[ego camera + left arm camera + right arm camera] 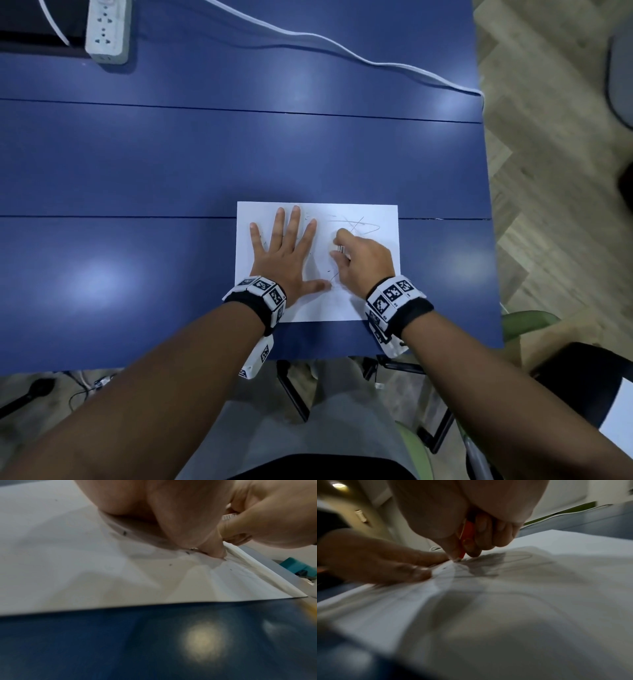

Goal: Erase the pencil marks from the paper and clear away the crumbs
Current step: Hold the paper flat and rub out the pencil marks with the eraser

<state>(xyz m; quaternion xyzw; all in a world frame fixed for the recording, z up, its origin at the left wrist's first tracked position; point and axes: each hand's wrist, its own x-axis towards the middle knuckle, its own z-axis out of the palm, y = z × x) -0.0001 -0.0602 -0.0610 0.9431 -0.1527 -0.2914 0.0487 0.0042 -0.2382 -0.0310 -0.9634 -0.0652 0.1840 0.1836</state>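
Note:
A white sheet of paper lies near the blue table's front edge. My left hand lies flat on its left half with the fingers spread, pressing it down. My right hand pinches a small eraser whose tip touches the sheet just below the grey pencil scribble. In the right wrist view the eraser has a red sleeve, and its tip meets the paper beside the smudged pencil marks. Dark eraser crumbs lie on the paper near my left hand.
The blue table stretches far and left of the paper. A white power strip sits at the far left, and its white cable runs to the right table edge. A green chair stands to the right.

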